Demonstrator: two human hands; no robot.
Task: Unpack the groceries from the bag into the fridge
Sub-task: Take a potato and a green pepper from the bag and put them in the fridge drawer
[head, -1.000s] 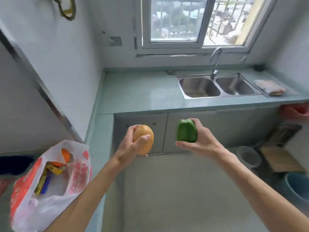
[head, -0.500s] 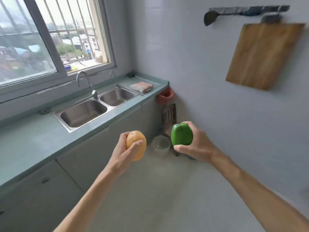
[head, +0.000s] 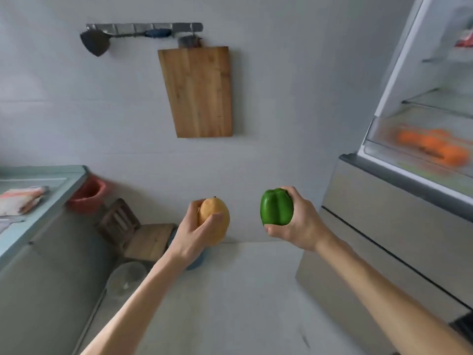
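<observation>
Holding a yellow fruit (head: 216, 221) in the left grip (head: 193, 235), fingers curled round it, right grip (head: 303, 225) clasping a green pepper (head: 276, 211), both mid-air beside each other, near the open fridge (head: 384, 213) at right, blurred orange produce (head: 432, 146) in its drawer.

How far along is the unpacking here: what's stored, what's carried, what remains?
Done, apparently: blurred orange produce lies in the lower bin of the open fridge. In hand: the left hand grips a yellow fruit, the right hand a green pepper, both outside the fridge. Left: putting these two in; the bag is out of view, so its remainder cannot be told.
</observation>
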